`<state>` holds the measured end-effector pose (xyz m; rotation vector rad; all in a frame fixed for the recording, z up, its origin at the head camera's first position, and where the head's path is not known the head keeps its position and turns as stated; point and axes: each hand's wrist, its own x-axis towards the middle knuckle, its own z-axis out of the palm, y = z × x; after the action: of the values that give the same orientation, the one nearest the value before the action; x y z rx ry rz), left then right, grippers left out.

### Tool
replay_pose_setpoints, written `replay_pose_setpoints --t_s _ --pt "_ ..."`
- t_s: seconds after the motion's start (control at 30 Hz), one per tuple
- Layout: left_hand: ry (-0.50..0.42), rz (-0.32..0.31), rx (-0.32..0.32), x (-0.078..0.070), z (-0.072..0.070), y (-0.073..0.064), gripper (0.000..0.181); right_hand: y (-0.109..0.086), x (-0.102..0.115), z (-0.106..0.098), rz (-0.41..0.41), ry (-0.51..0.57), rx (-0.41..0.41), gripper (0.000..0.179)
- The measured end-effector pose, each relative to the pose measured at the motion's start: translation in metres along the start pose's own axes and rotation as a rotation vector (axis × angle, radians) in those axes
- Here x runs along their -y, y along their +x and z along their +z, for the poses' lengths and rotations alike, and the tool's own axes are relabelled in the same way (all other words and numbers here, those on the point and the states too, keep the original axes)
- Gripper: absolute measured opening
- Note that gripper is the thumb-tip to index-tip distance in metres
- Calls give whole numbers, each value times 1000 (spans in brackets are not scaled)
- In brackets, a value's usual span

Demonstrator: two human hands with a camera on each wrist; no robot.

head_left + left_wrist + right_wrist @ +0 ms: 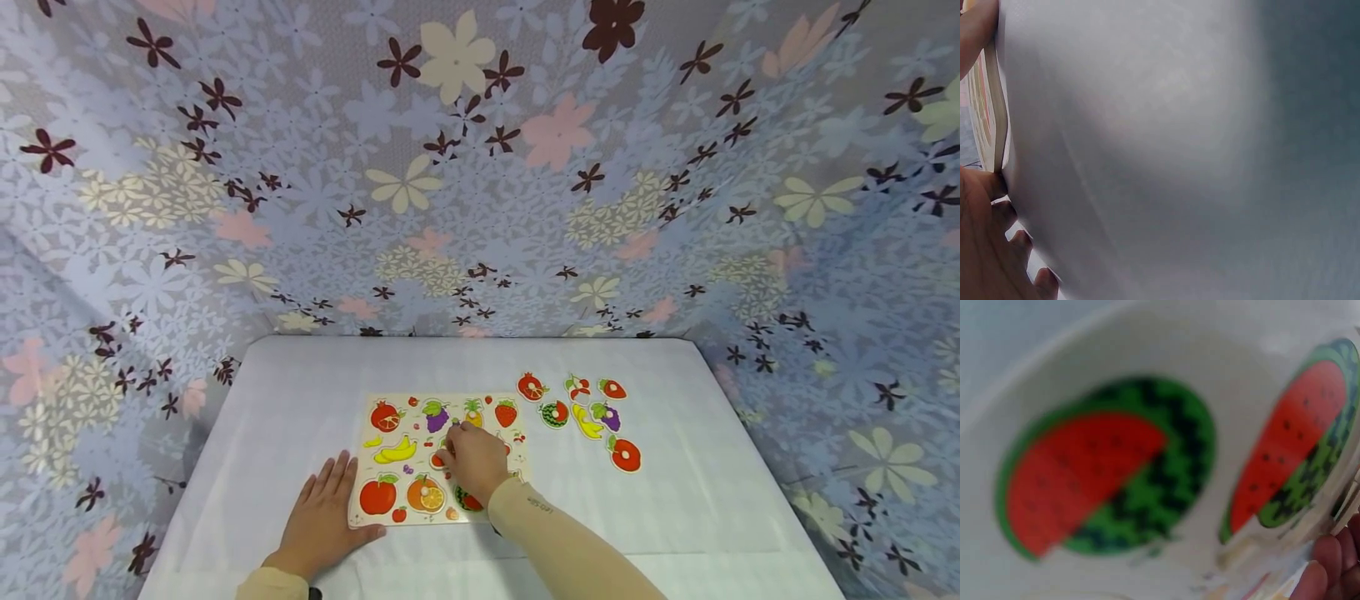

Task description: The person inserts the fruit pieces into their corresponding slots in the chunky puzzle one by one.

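The left hand [324,517] is unclenched and grips nothing, its fingers laid along the puzzle board [453,402] at 9 o'clock and its thumb by the near corner at 8. The right hand [477,458] comes in from 5 o'clock, fingers bent down over the board's middle; whether they grasp a piece I cannot tell, since the hand hides it. Around it on the board are grapes at 12, a pineapple [473,414] at 1, a strawberry at 2, a partly covered watermelon at 5, an orange [427,494] at 7, an apple at 8, bananas at 9 and a pomegranate at 10. Off the board, between 2 and 3 o'clock, lie loose fruit pieces: yellow bananas [587,422] beside purple grapes [606,415], with a watermelon piece [554,414] at their 9 and a red apple piece [625,455] at their 4. All rest on a white-covered table [675,517]; flowered fabric [480,208] rises at 12.
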<state>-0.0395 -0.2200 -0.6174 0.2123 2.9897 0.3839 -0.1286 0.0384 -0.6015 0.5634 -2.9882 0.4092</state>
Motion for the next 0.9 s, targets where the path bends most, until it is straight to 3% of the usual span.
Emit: replay_pose_setpoints --t_s 0.37,0.67,0.9 --pt "4 13 -10 -6 -4 1 123 -3 -3 2 25 35 -28 28" --pt "-10 16 1 -8 -5 2 122 -4 -5 1 10 0 -32 22" --pt "-11 5 2 -3 -4 0 124 -6 -3 -1 14 29 19 24"
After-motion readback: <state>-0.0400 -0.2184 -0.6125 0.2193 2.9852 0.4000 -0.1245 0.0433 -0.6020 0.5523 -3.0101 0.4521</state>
